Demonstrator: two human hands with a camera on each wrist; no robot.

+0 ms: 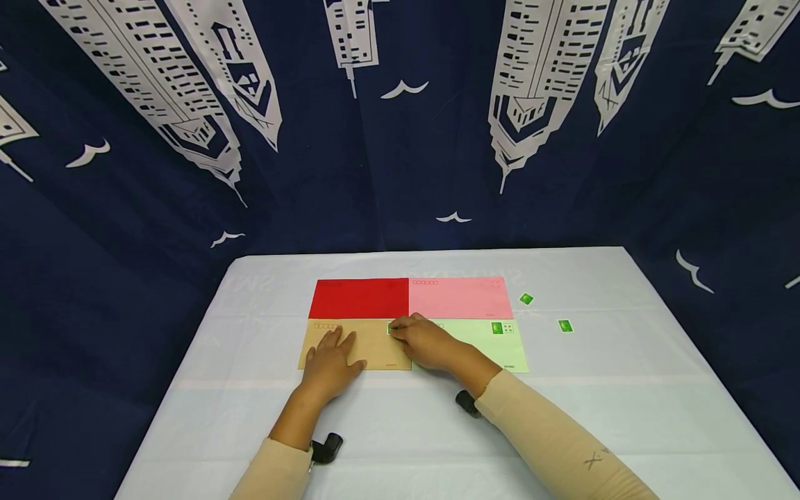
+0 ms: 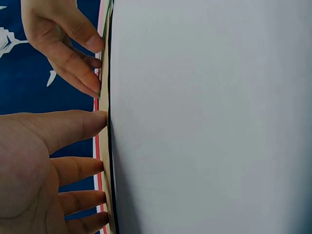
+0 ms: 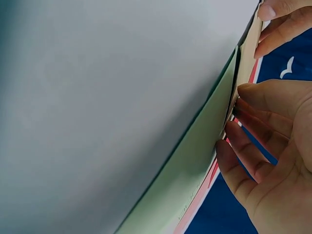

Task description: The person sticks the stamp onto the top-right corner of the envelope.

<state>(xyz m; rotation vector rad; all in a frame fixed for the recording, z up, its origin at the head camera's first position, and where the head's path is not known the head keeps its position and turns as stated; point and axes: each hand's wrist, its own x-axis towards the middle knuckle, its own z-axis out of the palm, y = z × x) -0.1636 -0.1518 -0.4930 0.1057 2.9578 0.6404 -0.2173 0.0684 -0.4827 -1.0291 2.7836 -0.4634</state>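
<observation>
A tan envelope [image 1: 375,351] lies flat on the table. Spread across its left part, my left hand [image 1: 329,368] rests with its fingertips on the paper; the left wrist view shows the thumb and fingers [image 2: 78,168] extended. At the envelope's upper right corner, my right hand [image 1: 428,344] touches a small green stamp [image 1: 389,328], mostly hidden under its fingertips. In the right wrist view that hand's fingers [image 3: 258,139] look slightly bent, with the thumb apart from them. A light green envelope [image 1: 481,351] lies partly beneath the right hand, with a green stamp [image 1: 497,328] at its upper right.
Beyond these lie a red envelope [image 1: 359,298] and a pink envelope [image 1: 462,298], edge to edge. Two loose green stamps, a tilted one [image 1: 526,298] and a nearer one [image 1: 565,326], are to the right on the white table [image 1: 625,417]. A dark blue patterned cloth [image 1: 406,160] hangs behind.
</observation>
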